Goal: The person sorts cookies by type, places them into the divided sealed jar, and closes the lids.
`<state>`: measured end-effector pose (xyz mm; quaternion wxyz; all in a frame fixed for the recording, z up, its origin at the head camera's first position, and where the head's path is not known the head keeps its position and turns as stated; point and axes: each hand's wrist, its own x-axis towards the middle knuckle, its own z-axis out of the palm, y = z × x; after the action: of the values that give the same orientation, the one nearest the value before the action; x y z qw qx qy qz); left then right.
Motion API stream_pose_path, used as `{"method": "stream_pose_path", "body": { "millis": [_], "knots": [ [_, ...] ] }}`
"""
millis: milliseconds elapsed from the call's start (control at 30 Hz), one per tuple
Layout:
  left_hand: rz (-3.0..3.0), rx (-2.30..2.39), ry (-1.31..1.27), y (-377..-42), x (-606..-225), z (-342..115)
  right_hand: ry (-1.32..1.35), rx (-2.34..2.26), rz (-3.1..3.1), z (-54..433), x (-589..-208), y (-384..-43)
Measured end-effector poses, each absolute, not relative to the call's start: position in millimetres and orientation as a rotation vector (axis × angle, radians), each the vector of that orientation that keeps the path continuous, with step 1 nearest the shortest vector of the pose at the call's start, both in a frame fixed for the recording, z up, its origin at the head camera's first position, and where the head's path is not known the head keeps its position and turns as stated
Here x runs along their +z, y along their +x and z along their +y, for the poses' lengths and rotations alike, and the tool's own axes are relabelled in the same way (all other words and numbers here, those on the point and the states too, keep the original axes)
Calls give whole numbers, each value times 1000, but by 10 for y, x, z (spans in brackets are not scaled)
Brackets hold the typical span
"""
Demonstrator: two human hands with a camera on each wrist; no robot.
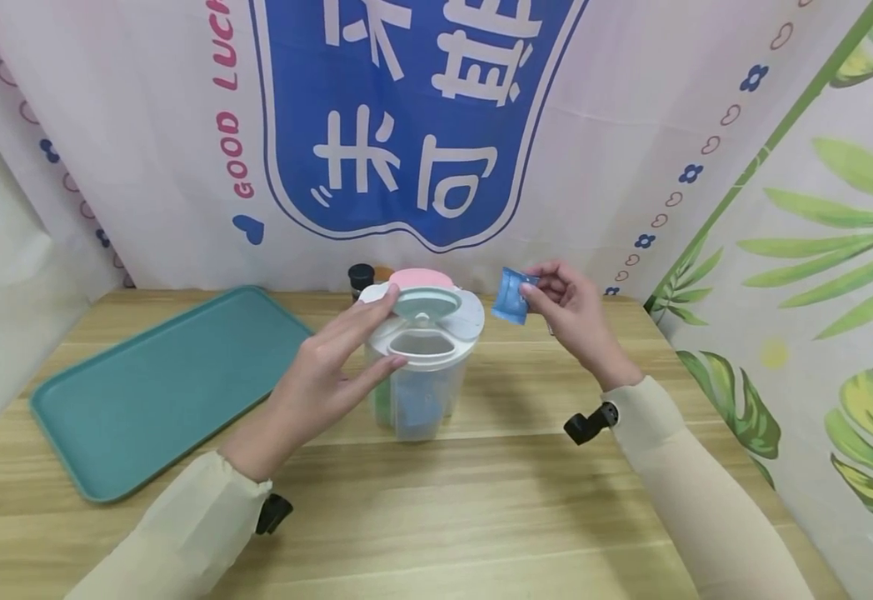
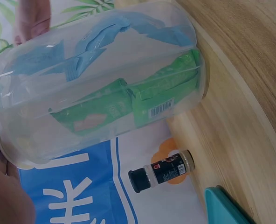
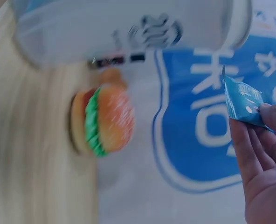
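Note:
A clear storage container [image 1: 418,408] with a white lid stands on the table. Its pale green flap [image 1: 427,305] is raised above an oval opening; a pink flap [image 1: 417,277] shows behind. Through the wall, blue packets [image 2: 103,35] and green packets [image 2: 163,86] fill separate compartments. My left hand [image 1: 324,358] touches the lid, one finger beside the raised flap and the thumb at the front rim, both fairly straight. To the right of the container, my right hand [image 1: 575,317] pinches a small blue packet [image 1: 511,296] between thumb and fingers, apart from the lid.
A teal tray [image 1: 174,383] lies at the left of the table [image 1: 421,517]. Behind the container stand a black-capped seasoning bottle [image 2: 168,170] and an orange thing [image 1: 382,273]. The right wrist view shows a toy hamburger [image 3: 105,121] by the back cloth [image 1: 594,167].

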<state>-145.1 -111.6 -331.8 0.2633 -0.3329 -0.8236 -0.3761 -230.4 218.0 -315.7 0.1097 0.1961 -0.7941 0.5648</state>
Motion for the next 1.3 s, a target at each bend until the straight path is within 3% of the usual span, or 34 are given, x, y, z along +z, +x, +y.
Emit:
{"method": "stream_pose_path", "body": {
  "millis": [533,767,1300],
  "knots": [
    [-2264,-1034,-888,-1453,-3315,-1124,931,1579,-1914,1658,-2669,-1769],
    [-2267,-1030,-882,-1445,-3315,-1127,1135,1437,-1959,1493,-2705,-1644],
    [-2229,-1016,-902,-1444,-3321,-1120,1332,1112,-2186,1387,-2897,-1613]
  ]
}}
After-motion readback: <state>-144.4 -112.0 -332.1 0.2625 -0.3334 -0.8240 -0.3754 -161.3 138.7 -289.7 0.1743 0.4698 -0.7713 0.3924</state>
